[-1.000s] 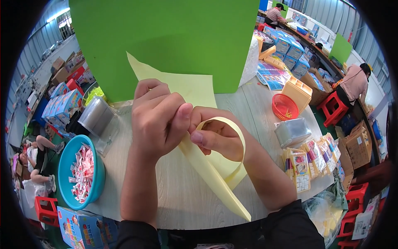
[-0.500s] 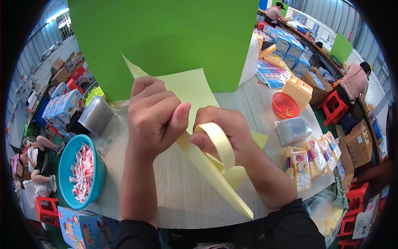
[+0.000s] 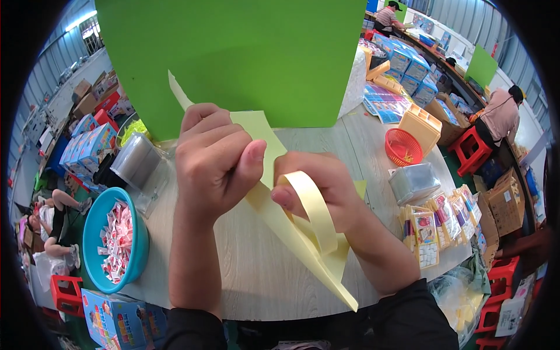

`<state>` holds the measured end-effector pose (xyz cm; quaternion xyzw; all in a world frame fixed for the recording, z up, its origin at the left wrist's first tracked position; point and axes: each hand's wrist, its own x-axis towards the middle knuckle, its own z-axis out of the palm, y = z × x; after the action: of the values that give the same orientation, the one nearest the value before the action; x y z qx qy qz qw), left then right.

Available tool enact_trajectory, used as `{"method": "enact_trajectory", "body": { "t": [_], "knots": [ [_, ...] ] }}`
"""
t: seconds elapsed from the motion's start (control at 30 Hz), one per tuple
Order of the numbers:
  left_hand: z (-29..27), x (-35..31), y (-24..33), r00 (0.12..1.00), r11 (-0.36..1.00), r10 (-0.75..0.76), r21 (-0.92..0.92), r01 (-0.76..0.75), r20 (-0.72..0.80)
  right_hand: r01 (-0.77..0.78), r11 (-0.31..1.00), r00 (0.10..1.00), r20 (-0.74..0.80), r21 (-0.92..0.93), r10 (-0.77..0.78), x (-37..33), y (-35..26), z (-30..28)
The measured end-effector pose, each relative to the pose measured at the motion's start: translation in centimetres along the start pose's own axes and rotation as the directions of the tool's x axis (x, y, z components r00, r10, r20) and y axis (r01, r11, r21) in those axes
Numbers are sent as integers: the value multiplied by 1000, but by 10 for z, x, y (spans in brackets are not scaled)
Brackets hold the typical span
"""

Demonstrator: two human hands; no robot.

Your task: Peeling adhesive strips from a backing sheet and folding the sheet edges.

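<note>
1. The left hand (image 3: 213, 157) is curled nearly closed, its thumb pressed down on a pale yellow paper sheet (image 3: 256, 128) and the fingers folded over the sheet's upper edge, pinching it.
2. The right hand (image 3: 326, 189) is closed as well; its thumb and fingers hold the same sheet just beside the left thumb, the two hands almost touching.
3. A yellow paper strip (image 3: 318, 213) curls in a loop over the right hand's thumb and runs down toward the wrist.
4. The sheet is held above the round wooden table (image 3: 245, 274), in front of an upright green board (image 3: 245, 52). One narrow point of it sticks up past the left hand, and a long point reaches down toward the table's near edge.
5. At the left, a blue bowl (image 3: 93, 233) of pink and white packets stands at the table's rim.
6. To the right, well apart from the hands, sit a red basket (image 3: 402, 149) and a stack of clear bags (image 3: 413, 182).
</note>
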<state>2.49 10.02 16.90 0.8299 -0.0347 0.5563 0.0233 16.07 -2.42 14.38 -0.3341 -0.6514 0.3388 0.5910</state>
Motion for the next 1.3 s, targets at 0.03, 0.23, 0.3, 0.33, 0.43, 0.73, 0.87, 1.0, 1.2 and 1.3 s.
{"method": "enact_trajectory", "body": {
  "t": [0.03,0.23,0.3,0.33,0.43,0.73,0.87,1.0,1.2,1.3],
  "knots": [
    [-1,1,-1,1000,1000,2,7,-2,11,139,964,989,-22,-229,-148,-2,1,0],
    [0,1,0,999,999,8,31,-9,38,117,958,992,-11,-262,-124,-1,-5,4],
    [0,1,0,999,999,12,37,-13,41,-48,985,997,58,-163,58,-1,-8,0],
    [-2,1,0,999,999,6,37,-7,32,-142,977,986,67,-161,154,1,-13,0],
    [-2,0,-2,1000,1000,3,30,-3,26,-151,985,979,122,-87,160,0,-5,-3],
    [-7,0,-5,1000,1000,-23,15,22,22,100,975,994,-11,-196,-104,0,0,4],
    [-3,0,-4,1000,1000,-16,12,16,18,411,759,886,24,-506,-464,0,1,2],
    [-5,0,-5,999,1000,-28,11,28,27,479,697,840,48,-533,-541,0,4,2],
    [-7,-1,-8,999,999,-44,34,43,14,-157,986,983,84,-55,161,-1,-9,0],
    [-8,0,-7,998,997,-57,50,56,35,-251,967,959,151,49,241,0,-18,-1]
  ]
}}
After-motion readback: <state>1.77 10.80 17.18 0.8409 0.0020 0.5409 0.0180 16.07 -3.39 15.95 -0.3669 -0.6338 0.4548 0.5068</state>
